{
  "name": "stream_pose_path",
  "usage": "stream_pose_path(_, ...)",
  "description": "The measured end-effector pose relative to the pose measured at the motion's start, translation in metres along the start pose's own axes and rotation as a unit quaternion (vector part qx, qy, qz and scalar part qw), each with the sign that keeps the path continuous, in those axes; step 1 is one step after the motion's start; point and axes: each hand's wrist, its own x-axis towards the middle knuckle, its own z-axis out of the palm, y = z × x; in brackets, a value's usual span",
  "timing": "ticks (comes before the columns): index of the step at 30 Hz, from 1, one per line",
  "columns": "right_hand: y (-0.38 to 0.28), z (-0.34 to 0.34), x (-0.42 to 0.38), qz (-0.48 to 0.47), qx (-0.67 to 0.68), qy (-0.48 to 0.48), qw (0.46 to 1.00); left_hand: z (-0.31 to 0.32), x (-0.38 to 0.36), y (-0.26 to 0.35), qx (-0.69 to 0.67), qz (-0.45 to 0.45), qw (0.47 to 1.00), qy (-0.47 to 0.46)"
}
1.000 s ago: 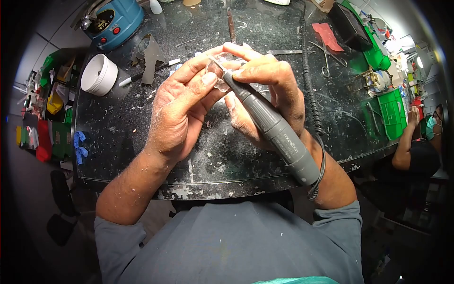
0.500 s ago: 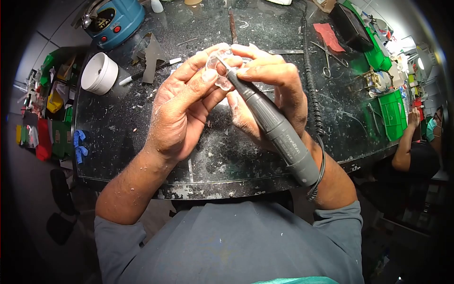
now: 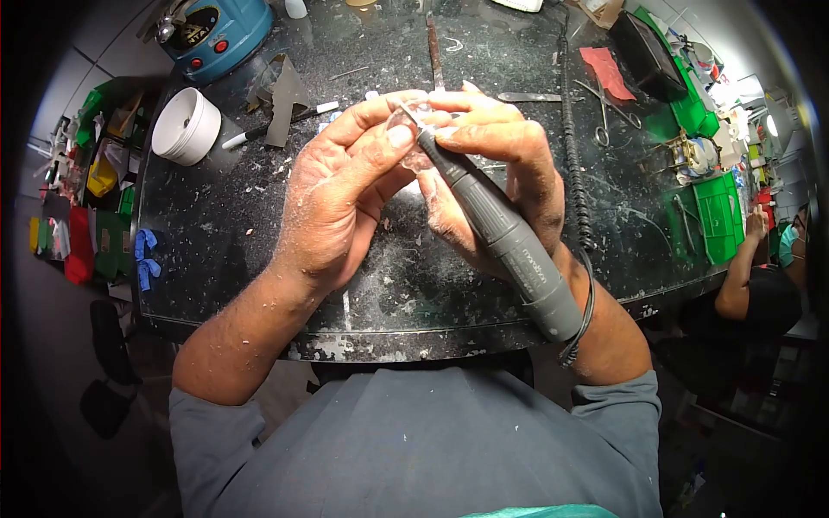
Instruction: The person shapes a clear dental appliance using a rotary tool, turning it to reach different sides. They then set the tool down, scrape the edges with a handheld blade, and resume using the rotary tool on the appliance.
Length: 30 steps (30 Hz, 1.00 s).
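Note:
Between the thumb and fingers of my left hand (image 3: 332, 194) is a small clear piece (image 3: 416, 159), partly covered by the fingertips. My right hand (image 3: 518, 164) grips a dark grey rotary handpiece (image 3: 509, 233), its narrow end pointing up and left to the clear piece. The tip is close to my left thumb; whether it touches the piece I cannot tell. Fingertips of both hands meet around the piece. White dust covers my skin. A cord runs from the handpiece's rear end beside my right wrist.
On the black, dusty table (image 3: 224, 289) are a white cup (image 3: 186, 126), a marker (image 3: 246, 138), a blue machine (image 3: 223, 34), scissors-like forceps (image 3: 604, 112), red sheet (image 3: 608, 72) and green tray (image 3: 719, 219). A coiled cord (image 3: 573, 147) runs at right. Another person (image 3: 747, 276) sits far right.
My left hand has shifted slightly right, with its thumb further over the clear piece, which is now more hidden. The handpiece has hardly moved.

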Motion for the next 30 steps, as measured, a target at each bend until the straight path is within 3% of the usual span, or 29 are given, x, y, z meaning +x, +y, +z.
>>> stream_pose_path(4, -0.0042, -0.0038, 0.0034, -0.002, -0.009, -0.034, 0.999, -0.0051, 0.0002, -0.0047, 0.004, 0.003, 1.0, 0.005)
stream_pose_path(14, -0.0014, 0.0004, -0.0004, 0.008, 0.005, -0.01, 1.0, -0.0011, -0.0005, -0.0023, 0.026, 0.033, 0.999, 0.008)
stream_pose_path(28, -0.0059, -0.0023, -0.0006, 0.032, 0.02, -0.035, 0.999, -0.0017, 0.0013, -0.0019, 0.165, 0.113, 0.979, 0.035)
stream_pose_path(30, -0.0044, -0.0051, 0.0003, -0.004, 0.01, -0.078, 0.997, -0.0006, 0.0001, -0.0019, 0.167, 0.121, 0.978, 0.035)
